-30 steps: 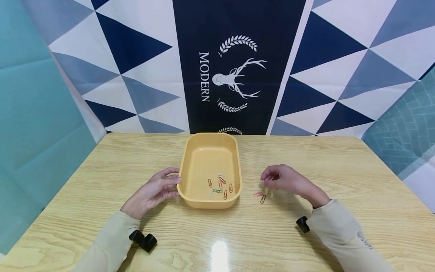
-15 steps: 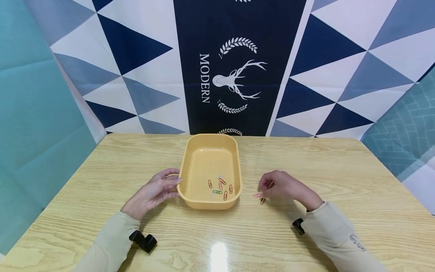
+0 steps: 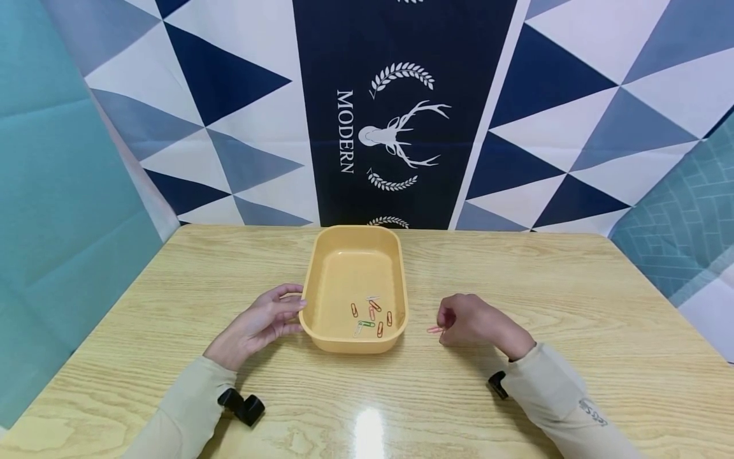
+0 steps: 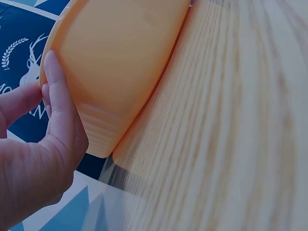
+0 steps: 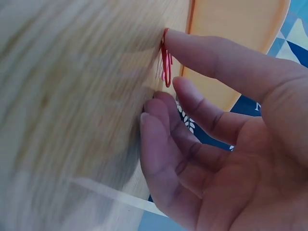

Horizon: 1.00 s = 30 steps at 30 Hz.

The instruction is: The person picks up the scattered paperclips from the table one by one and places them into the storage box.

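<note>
My left hand [image 3: 260, 322] holds the left side of a yellow plastic tray [image 3: 312, 287]; the left wrist view shows its fingers [image 4: 57, 91] at the rim. Inside the tray lie several paper clips, among them a green paper clip [image 3: 367, 324] and a red paper clip [image 3: 354, 310]. My right hand [image 3: 473, 322] is low over the table to the right of the tray. In the right wrist view its thumb tip touches one end of a red paper clip [image 5: 166, 67], and the index fingertip is near the other end, with a gap between. A pink paper clip [image 3: 434, 329] lies just beside.
The wooden table [image 3: 562, 287] extends on both sides of the tray. Behind it hangs a patterned cloth [image 3: 229, 115] with a deer print. Black wrist cameras [image 3: 249, 410] sit at both sleeves.
My right hand has come down and slightly toward me, now covering the red clip on the table in the head view. The left hand and tray stay put.
</note>
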### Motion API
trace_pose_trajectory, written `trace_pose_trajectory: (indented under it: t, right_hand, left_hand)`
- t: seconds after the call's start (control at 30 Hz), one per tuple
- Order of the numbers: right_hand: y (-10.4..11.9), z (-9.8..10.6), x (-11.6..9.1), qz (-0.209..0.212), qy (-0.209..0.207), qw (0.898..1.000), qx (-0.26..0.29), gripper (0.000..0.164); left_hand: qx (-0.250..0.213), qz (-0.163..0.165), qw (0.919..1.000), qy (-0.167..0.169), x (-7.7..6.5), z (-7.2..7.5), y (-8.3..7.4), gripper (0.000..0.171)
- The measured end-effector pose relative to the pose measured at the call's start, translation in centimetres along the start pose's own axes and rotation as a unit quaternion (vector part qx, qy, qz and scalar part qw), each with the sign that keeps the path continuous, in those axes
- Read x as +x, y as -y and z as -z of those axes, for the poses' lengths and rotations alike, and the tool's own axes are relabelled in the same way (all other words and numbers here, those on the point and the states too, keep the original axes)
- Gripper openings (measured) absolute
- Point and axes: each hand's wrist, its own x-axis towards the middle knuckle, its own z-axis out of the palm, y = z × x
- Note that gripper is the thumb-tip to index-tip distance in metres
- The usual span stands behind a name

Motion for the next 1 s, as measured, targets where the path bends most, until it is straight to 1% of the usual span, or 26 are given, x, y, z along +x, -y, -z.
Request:
trace_pose_trajectory:
  t: [0.2,0.33,0.53,0.67,0.83,0.9,1.0]
  right_hand:
    - [-0.06,0.13,-0.02,0.006,0.011,1.000,0.011,0.021]
    - [-0.18,0.20,-0.02,0.010,0.019,1.000,0.009,0.021]
    - [-0.26,0.26,-0.06,0.021,0.014,1.000,0.003,0.021]
    - [-0.20,0.30,0.09,0.006,0.015,1.000,0.005,0.022]
    - [-0.36,0.31,0.32,-0.017,0.023,0.999,0.024,0.025]
    - [-0.48,0.30,0.34,-0.012,0.021,0.999,0.025,0.026]
    - [-0.67,0.37,0.31,0.008,0.009,1.000,0.017,0.024]
  left_hand:
    - [0.003,0.002,1.0000,-0.004,-0.17,0.07,-0.02,0.042]
    - [0.006,0.003,1.0000,-0.006,-0.22,0.11,-0.04,0.042]
    - [0.007,0.003,0.9999,-0.007,-0.13,0.06,-0.04,0.042]
    - [0.002,0.002,1.0000,-0.004,-0.03,0.07,0.00,0.043]
    - [-0.003,-0.001,1.0000,0.006,0.00,0.05,0.00,0.045]
    - [-0.001,-0.002,1.0000,0.007,0.01,0.03,-0.01,0.045]
    - [0.000,-0.003,1.0000,0.007,0.04,0.01,0.00,0.045]
